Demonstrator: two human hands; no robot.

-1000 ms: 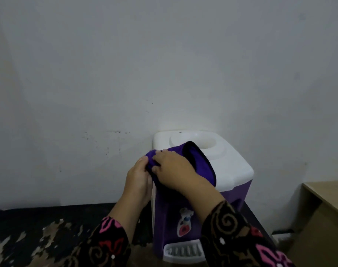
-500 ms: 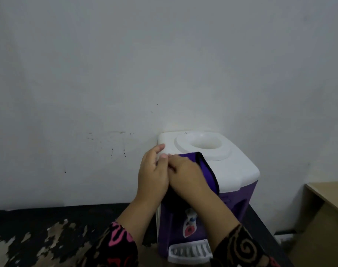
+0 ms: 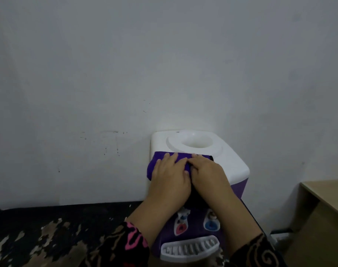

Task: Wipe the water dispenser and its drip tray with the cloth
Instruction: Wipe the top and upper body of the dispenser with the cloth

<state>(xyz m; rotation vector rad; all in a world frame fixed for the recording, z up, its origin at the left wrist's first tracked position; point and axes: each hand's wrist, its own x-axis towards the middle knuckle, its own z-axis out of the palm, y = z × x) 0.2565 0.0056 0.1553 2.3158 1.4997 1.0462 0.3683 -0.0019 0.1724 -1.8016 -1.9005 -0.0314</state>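
Note:
A small water dispenser (image 3: 228, 160) with a white top and purple body stands against the wall. Its top has a round bottle well. A purple cloth (image 3: 160, 158) lies folded flat on the front left of the top. My left hand (image 3: 169, 173) presses on the cloth with straight fingers. Beside it, touching, my right hand (image 3: 208, 170) presses on the cloth's right part, fingers flat. Two taps, red and blue, sit on the purple front. The white slotted drip tray (image 3: 190, 248) juts out below them.
A plain white wall (image 3: 125, 74) rises right behind the dispenser. The dispenser stands on a dark surface (image 3: 48, 228) with worn pale patches. A light wooden piece of furniture (image 3: 326, 191) stands at the lower right.
Earlier both hands held the cloth bunched over the front top edge. Now the cloth lies spread flat on the top and both hands press on it.

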